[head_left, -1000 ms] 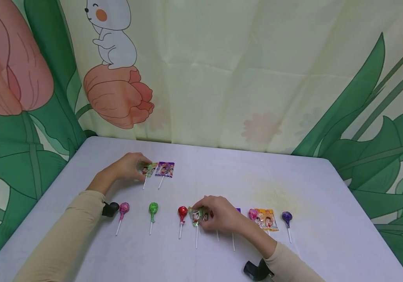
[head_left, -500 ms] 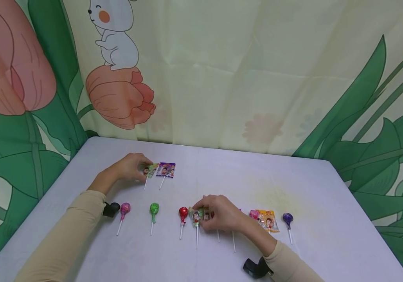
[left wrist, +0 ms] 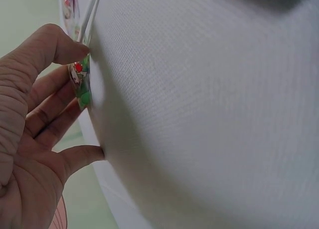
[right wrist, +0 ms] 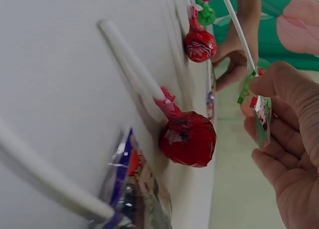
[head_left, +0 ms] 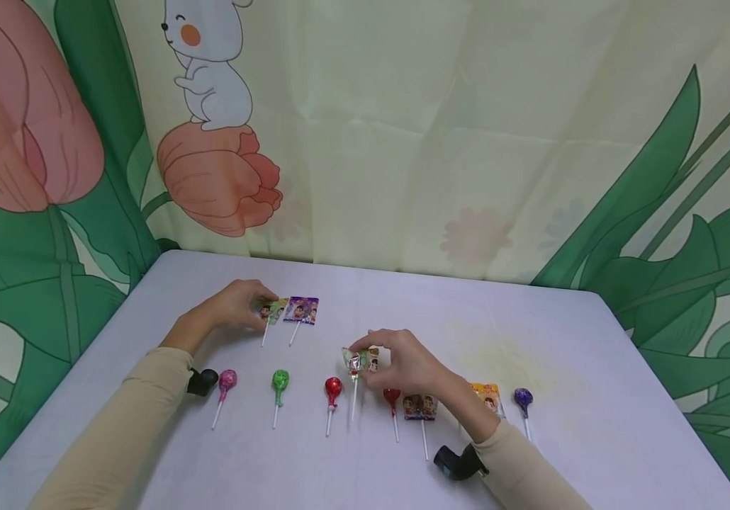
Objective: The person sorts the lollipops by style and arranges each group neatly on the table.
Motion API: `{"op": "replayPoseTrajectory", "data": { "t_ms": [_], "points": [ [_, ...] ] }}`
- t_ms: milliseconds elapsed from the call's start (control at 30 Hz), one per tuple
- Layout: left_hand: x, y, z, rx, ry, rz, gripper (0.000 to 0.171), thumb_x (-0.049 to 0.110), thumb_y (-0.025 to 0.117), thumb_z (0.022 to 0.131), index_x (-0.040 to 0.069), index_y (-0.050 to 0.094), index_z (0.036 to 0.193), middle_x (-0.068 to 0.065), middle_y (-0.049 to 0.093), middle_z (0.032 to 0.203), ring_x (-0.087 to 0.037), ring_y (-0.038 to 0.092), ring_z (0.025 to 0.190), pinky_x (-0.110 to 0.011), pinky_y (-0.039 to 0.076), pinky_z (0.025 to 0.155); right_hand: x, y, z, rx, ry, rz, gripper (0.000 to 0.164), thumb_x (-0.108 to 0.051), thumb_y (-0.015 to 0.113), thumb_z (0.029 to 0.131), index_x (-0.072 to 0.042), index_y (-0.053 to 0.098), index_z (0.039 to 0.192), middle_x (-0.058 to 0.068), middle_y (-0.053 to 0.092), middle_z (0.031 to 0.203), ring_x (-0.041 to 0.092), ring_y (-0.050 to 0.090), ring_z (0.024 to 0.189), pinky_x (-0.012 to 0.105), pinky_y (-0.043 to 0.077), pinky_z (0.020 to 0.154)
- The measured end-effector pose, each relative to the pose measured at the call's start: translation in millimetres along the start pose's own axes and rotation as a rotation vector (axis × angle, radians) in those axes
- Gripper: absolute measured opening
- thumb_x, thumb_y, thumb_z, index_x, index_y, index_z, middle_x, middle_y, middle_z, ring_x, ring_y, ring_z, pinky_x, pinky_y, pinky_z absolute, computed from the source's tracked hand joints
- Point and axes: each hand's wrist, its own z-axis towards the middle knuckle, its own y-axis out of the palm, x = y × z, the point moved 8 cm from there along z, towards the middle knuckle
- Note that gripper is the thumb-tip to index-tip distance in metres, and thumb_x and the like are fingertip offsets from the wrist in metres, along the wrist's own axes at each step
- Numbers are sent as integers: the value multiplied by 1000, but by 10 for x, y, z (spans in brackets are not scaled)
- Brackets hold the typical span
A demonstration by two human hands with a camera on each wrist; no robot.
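Note:
In the head view my left hand point(head_left: 237, 304) is at the far left of the table, pinching the edge of a green-wrapped flat lollipop point(head_left: 273, 310) between thumb and fingers. Close beside it lies a purple-wrapped lollipop point(head_left: 301, 310). My right hand point(head_left: 403, 361) holds another green-wrapped lollipop point(head_left: 360, 360) by its wrapper, raised over the table, stick pointing towards me. The right wrist view shows thumb and fingers on this wrapper point(right wrist: 261, 114). Below that hand lie a red ball lollipop point(head_left: 392, 397) and a purple-wrapped flat one point(head_left: 420, 406).
Along the front row lie a pink lollipop point(head_left: 227, 380), a green one point(head_left: 281, 380), a red one point(head_left: 333, 387) and a dark purple one point(head_left: 523, 398). My right forearm partly covers an orange-wrapped lollipop point(head_left: 487, 397). A printed curtain point(head_left: 371, 142) hangs behind the table point(head_left: 263, 467).
My right hand has lifted the green-wrapped lollipop off the table and moved slightly away from me, uncovering the red ball lollipop and the purple-wrapped one. The left hand has stayed in place.

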Motion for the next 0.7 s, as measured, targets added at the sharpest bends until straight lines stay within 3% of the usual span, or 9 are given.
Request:
{"op": "replayPoseTrajectory", "data": {
  "t_ms": [33, 100, 233, 367, 600, 700],
  "points": [
    [-1, 3, 1, 0, 0, -2, 59, 14, 88, 77, 0, 67, 131, -15, 66, 124, -37, 56, 123, -56, 43, 110, 3, -10, 27, 3, -2, 0, 36, -4, 78, 80, -10, 75, 116, -3, 76, 108, 36, 62, 126, 25, 52, 71],
    [-6, 10, 3, 2, -1, 0, 59, 14, 88, 77, 0, 67, 131, -15, 66, 124, -36, 57, 122, -56, 43, 110, 21, -26, 85, 7, -7, 0, 37, -5, 79, 80, -10, 75, 116, -1, 76, 108, 29, 71, 97, 23, 39, 56],
    [-4, 12, 7, 10, 2, 1, 59, 14, 88, 77, 0, 67, 131, -15, 66, 123, -36, 57, 121, -56, 43, 109, 84, -49, 218, 14, 8, -6, 37, -5, 78, 80, -10, 75, 117, 1, 76, 110, 15, 53, 72, 20, 39, 56],
    [2, 10, 7, 9, 2, 4, 60, 14, 88, 77, 0, 67, 131, -15, 66, 124, -37, 56, 123, -57, 42, 110, 174, -62, 358, 25, 36, -17, 37, -6, 79, 79, -10, 76, 117, 2, 76, 110, 14, 60, 88, 24, 47, 66],
    [-2, -1, 9, 11, 8, 8, 59, 14, 89, 77, 0, 67, 130, -15, 66, 124, -36, 57, 123, -56, 43, 110, 333, -37, 569, 35, 68, -39, 39, -6, 80, 78, -8, 75, 116, 6, 76, 112, 17, 66, 102, 44, 56, 90],
    [-11, 6, 9, 7, 5, 3, 59, 14, 88, 77, 0, 67, 131, -15, 66, 125, -37, 57, 123, -56, 42, 110, 394, -22, 637, 34, 90, -39, 39, -5, 80, 78, -8, 75, 116, 6, 76, 112, 18, 67, 103, 41, 55, 93]
  ]
}}
